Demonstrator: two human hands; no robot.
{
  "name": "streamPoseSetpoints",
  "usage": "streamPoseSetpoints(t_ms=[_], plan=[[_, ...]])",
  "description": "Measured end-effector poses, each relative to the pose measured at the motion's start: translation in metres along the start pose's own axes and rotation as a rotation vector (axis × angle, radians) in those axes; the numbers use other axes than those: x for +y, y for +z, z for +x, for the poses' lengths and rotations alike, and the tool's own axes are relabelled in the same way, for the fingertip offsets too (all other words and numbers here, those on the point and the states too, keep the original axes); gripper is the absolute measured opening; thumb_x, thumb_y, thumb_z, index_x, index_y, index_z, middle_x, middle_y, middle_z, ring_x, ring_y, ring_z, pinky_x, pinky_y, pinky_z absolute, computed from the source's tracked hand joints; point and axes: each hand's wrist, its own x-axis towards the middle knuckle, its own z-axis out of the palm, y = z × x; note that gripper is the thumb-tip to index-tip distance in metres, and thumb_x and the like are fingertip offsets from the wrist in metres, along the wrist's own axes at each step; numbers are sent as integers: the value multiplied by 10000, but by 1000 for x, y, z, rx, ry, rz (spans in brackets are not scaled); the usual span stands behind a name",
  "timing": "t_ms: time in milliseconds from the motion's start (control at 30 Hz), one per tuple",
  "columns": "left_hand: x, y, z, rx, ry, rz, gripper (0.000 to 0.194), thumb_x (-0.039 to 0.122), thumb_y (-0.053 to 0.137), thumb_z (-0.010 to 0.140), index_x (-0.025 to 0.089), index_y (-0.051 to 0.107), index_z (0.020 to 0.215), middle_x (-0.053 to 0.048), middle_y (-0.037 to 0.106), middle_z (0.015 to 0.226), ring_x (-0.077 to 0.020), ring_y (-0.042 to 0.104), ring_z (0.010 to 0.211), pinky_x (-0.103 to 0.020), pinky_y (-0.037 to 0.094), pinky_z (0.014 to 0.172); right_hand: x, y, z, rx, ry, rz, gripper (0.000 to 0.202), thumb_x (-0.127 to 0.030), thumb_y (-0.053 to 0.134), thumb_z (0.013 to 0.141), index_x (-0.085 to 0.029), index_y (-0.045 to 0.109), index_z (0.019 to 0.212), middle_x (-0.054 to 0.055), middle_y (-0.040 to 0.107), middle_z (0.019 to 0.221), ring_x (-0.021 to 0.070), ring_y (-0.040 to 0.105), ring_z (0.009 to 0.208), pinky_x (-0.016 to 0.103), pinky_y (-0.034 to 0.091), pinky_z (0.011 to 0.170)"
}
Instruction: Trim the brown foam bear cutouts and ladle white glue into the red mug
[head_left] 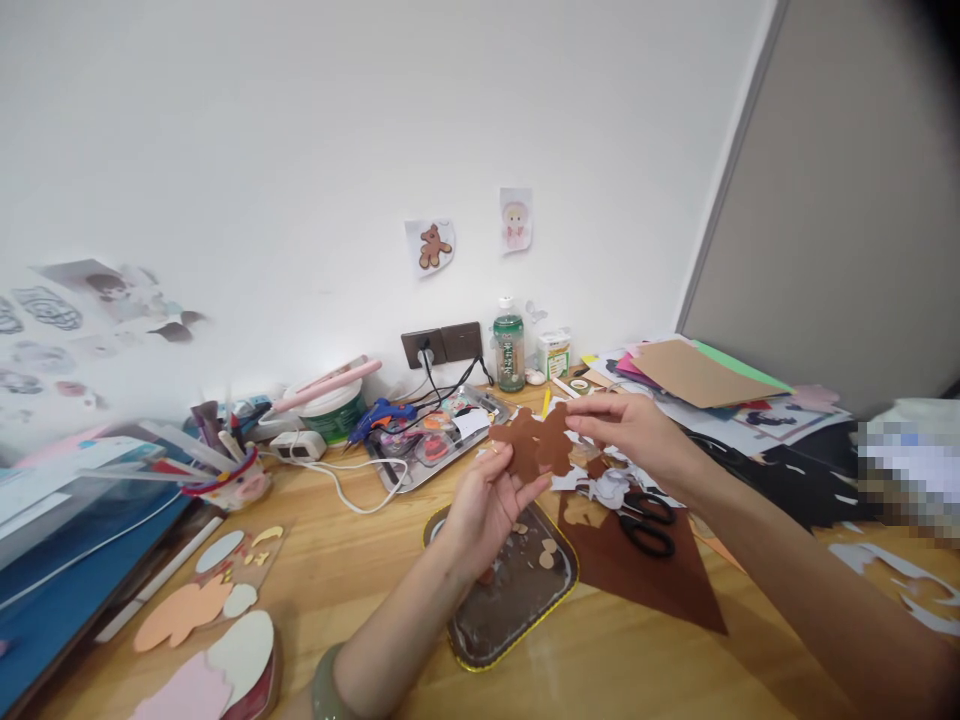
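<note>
Both hands hold a brown cut-out with rounded lobes, apparently paper or thin foam, above the table. My left hand grips its left side between thumb and fingers. At its upper right edge, my right hand pinches it with the fingertips. Below my left hand lies a dark tray with a yellow rim and small beige and brown pieces in it. Black-handled scissors rest on a dark brown sheet to the right. White paper scraps lie behind the scissors.
A metal tray of supplies and a blue glue gun stand at the back, near a green-labelled bottle. Cables run there. A pen cup and pastel cut-outs are left; coloured sheets are stacked right.
</note>
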Motion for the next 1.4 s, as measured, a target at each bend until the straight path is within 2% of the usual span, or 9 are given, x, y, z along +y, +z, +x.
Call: streamPoseSetpoints(t_ms=[100,300,533,700,967,1167,1400], plan=[[0,1,-1,-18,-22,-24,235,216,458,786,161,522,1006,-68,549,1104,-139,555,898,-303,444,809,-1,3,-1,-93,-25,8,263,-287,607,681,-176,595,919,21,606,805,135,553,704,249,432,592],[1,8,-5,-126,-51,-65,274,254,394,808,163,513,1038,-80,491,1183,-187,487,1025,-352,413,844,-4,7,-2,-73,15,98,164,-257,620,672,-152,561,783,-11,582,658,90,531,569,200,416,506],[-2,7,-7,-167,-20,-81,291,55,369,719,168,521,940,-56,535,1096,-170,495,994,-369,410,844,-5,8,-4,-48,57,206,165,-270,642,653,-148,573,740,-11,598,618,97,559,576,218,458,551],[-4,11,-10,-160,5,-15,341,30,386,702,182,515,978,-47,545,1077,-186,501,1002,-356,438,805,-10,17,-8,-23,108,203,157,-275,647,648,-152,572,711,-5,608,620,111,581,559,221,489,512],[-3,18,-12,-171,23,36,198,192,425,804,167,512,981,-76,520,1132,-211,496,1039,-302,470,750,-14,23,-11,37,93,204,178,-294,648,638,-148,577,710,8,612,627,126,598,561,232,519,509],[-8,17,-11,-164,14,27,262,270,406,828,148,486,1046,-112,499,1165,-233,485,1061,-272,459,754,-17,26,-13,107,122,154,197,-322,625,654,-151,578,740,25,631,654,120,592,490,167,419,345],[-10,18,-9,-158,15,5,368,362,361,836,163,459,1129,-112,479,1198,-241,489,1056,-277,469,738,-13,26,-11,126,101,148,200,-326,616,659,-148,583,743,40,632,672,93,557,461,150,387,329]])
